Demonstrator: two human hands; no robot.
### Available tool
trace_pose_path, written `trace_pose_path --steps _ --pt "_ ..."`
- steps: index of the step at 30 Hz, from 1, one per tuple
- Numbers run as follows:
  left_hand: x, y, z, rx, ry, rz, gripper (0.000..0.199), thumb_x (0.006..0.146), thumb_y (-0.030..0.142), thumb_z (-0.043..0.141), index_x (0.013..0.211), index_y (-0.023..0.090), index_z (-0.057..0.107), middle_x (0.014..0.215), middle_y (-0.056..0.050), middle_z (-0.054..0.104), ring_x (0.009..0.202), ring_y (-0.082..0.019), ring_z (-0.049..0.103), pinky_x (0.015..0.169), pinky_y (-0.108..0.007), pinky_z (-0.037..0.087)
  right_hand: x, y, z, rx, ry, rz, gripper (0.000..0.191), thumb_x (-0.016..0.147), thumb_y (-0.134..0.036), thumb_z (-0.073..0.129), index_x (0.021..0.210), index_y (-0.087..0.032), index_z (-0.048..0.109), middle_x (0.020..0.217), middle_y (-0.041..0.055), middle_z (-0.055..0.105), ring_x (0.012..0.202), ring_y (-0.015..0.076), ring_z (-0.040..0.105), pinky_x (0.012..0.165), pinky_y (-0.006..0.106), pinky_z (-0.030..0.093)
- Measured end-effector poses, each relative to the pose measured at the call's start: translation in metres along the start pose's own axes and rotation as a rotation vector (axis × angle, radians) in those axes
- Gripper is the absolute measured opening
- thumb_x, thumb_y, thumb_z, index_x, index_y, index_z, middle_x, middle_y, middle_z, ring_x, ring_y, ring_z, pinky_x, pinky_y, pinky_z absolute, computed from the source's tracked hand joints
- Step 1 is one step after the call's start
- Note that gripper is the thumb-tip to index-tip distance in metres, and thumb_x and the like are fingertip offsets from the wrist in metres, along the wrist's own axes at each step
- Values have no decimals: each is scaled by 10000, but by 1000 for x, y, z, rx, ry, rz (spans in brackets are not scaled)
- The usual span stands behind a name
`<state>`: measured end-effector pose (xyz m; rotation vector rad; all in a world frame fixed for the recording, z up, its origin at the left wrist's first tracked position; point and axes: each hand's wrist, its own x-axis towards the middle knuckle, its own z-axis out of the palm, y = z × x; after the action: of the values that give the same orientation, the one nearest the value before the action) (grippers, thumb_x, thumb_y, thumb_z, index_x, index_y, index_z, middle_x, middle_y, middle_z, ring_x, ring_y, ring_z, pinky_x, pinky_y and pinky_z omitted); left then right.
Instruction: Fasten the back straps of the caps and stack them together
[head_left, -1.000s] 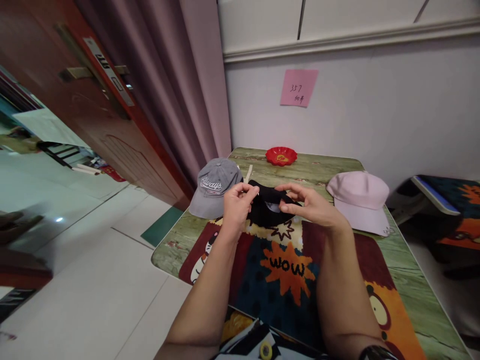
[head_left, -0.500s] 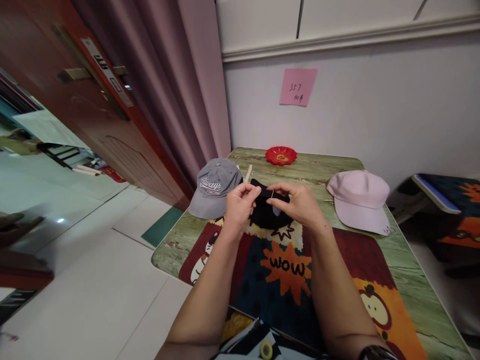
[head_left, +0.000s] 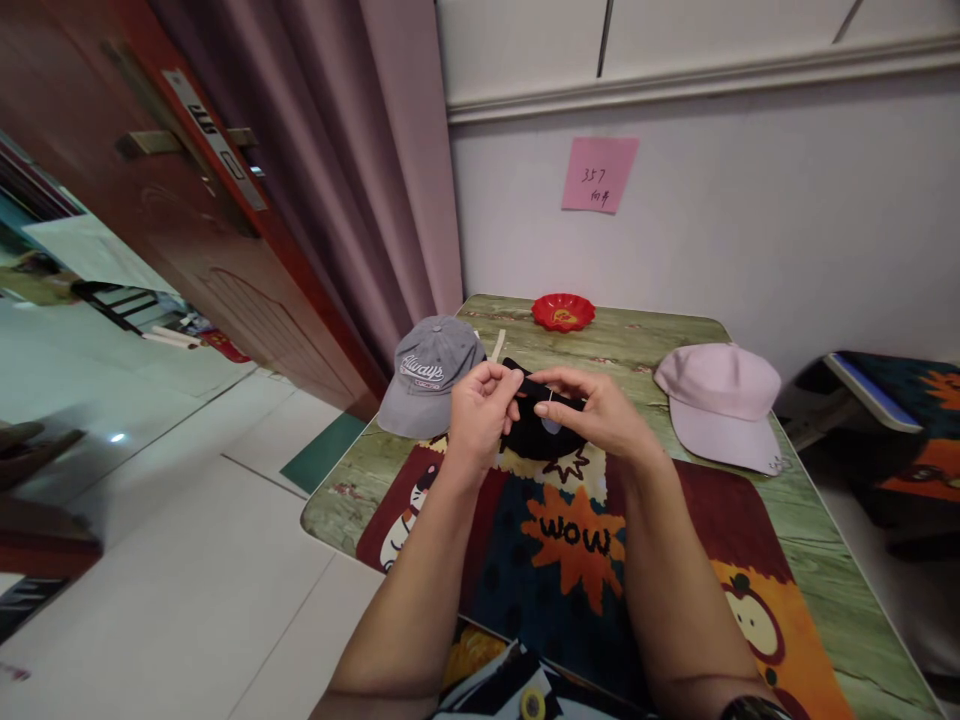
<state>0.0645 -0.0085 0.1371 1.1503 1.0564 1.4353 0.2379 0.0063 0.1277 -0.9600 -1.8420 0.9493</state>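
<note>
A black cap [head_left: 536, 438] rests on the patterned mat in front of me, partly covered by my fingers. With thumb and fingertips pressed together, my left hand [head_left: 484, 405] pinches the left end of the cap's band. My right hand [head_left: 592, 408] grips the band from the right, thumb below and fingers above. A thin pale line shows on the band between the hands, and a pale round patch lies under my right thumb. To the left sits a grey cap [head_left: 431, 375] with white lettering, close to my left hand. Off to the right lies a pink cap [head_left: 720, 400].
The mat [head_left: 517, 560] covers the near part of the green wood-look table [head_left: 832, 560]. A red scalloped dish [head_left: 562, 312] stands at the back, below a pink note [head_left: 600, 175] on the wall. A door [head_left: 247, 250] and a curtain [head_left: 360, 150] border the left side.
My right hand and the band's right end have shifted slightly right and down. My left hand keeps nearly the same place. The other caps stay put.
</note>
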Motion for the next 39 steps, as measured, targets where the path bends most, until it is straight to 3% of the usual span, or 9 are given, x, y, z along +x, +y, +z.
trace_pose_path --steps 6,9,12,19,22,27,31,35,39 --pt "-2 1 2 20 -77 -12 334 801 492 700 836 169 625 488 39 552 367 -62 455 356 -158 303 -2 -4 1 146 72 119 351 860 -536 628 802 -193 672 692 4 594 628 141 508 582 254 378" --pt "2 -9 1 79 -189 -38 371 841 479 639 1044 169 657 500 46 544 386 -89 498 352 -166 353 -1 -4 1 173 88 155 353 882 -533 584 778 -197 615 676 -11 567 617 133 488 585 249 368" --pt "4 -21 1 188 -294 -36 398 782 354 717 1131 179 642 552 46 582 429 -99 538 397 -180 436 1 -1 1 185 113 145 334 910 -498 535 757 -203 570 692 -17 553 646 136 487 622 254 379" --pt "8 -31 1 250 -213 113 344 765 329 768 1056 171 676 652 36 617 485 -83 559 486 -193 470 2 1 2 187 161 58 350 929 -506 545 754 -202 551 709 -30 502 668 125 463 646 245 386" --pt "7 -30 0 376 -174 256 296 782 284 753 1053 181 689 791 8 647 534 -73 557 519 -198 467 1 0 2 160 174 10 346 927 -507 576 765 -202 597 722 -19 550 698 134 514 694 258 419" --pt "2 -19 1 671 -157 522 78 839 213 693 908 177 693 820 -4 593 635 -91 541 588 -214 448 2 0 0 -10 299 -155 199 867 -403 697 812 -212 703 991 54 679 994 204 621 903 328 447" --pt "-1 -11 2 739 -137 580 46 842 190 679 879 170 662 795 -3 558 676 -111 541 599 -223 445 1 -4 2 -34 340 -138 164 837 -375 732 802 -216 744 831 36 671 821 178 616 729 295 464" --pt "-5 -8 4 691 -124 483 68 830 209 677 844 171 623 811 -7 565 651 -106 563 552 -212 453 -1 -9 6 118 295 -6 214 810 -410 749 856 -201 752 676 1 630 594 130 533 545 258 399" --pt "-7 -13 9 307 -199 125 219 849 286 656 1018 192 554 830 7 618 522 -91 602 452 -204 475 -2 -12 7 320 261 51 224 806 -412 749 875 -201 720 728 -2 656 642 124 566 594 239 440"
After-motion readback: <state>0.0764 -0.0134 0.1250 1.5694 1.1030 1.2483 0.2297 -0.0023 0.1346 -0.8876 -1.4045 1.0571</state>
